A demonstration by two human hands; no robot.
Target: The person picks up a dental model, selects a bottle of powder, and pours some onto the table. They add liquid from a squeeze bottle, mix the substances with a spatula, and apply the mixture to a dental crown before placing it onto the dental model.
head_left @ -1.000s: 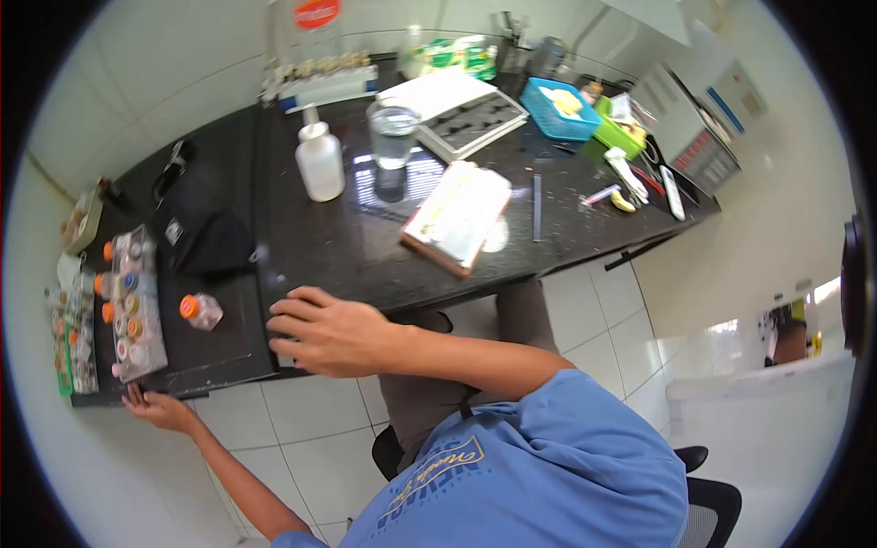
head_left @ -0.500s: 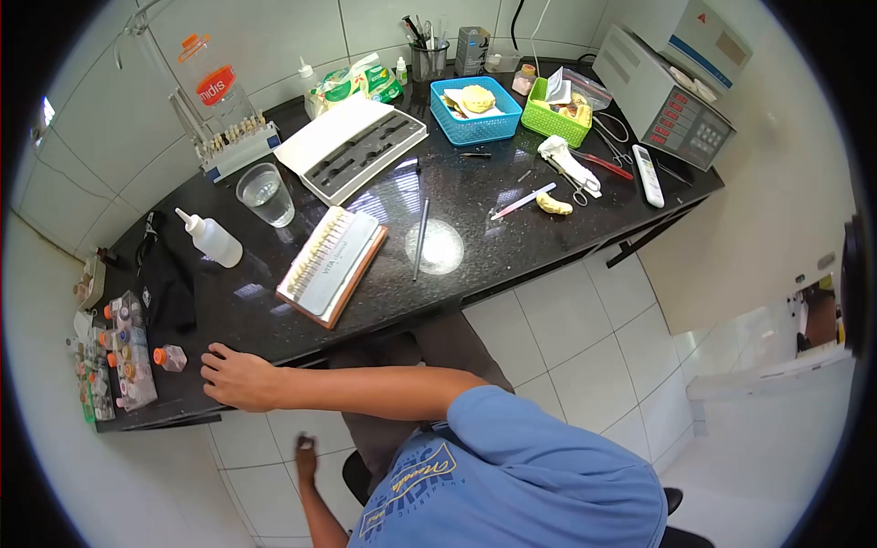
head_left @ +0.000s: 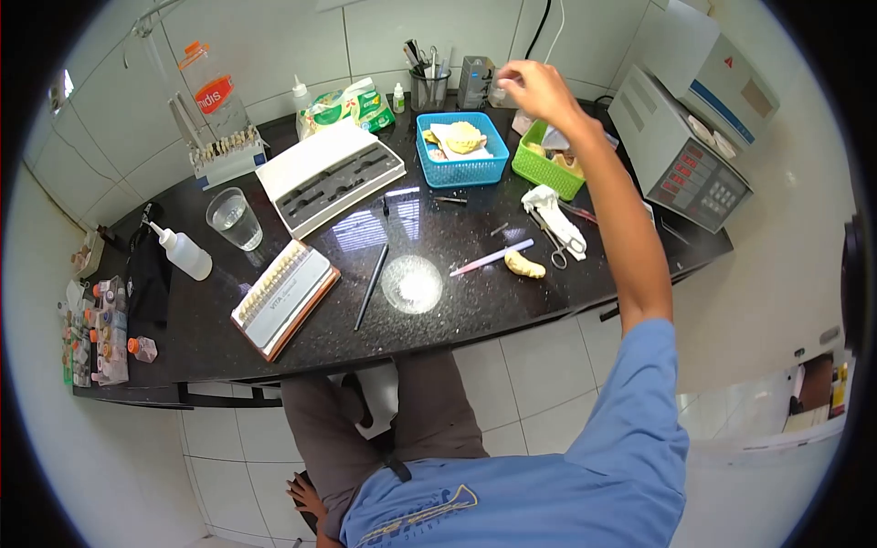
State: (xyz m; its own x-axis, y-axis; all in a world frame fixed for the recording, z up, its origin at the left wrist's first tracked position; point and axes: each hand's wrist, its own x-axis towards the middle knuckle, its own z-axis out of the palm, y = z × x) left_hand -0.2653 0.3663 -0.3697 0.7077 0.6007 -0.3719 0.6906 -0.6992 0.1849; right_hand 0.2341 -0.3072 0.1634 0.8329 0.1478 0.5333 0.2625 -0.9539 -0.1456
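My right hand reaches over the back of the counter, above the green basket and beside a small clear container. Its fingers are bent but apart, and nothing shows in them. Loose contents fill the green basket, partly covered by my forearm. Left of it stands a blue basket with a yellowish dental cast on white paper. Down by the seat, my left hand lies with fingers spread against a dark surface, holding nothing visible.
A shade guide, a black pen-like tool and an open white case lie on the counter. Nearby are a glass of water, squeeze bottle, scissors-like tool, yellow dental piece and grey machine.
My right hand has swung from the counter's left front to its back right. My left hand has dropped lower, its fingers now spread. The camera view has shifted.
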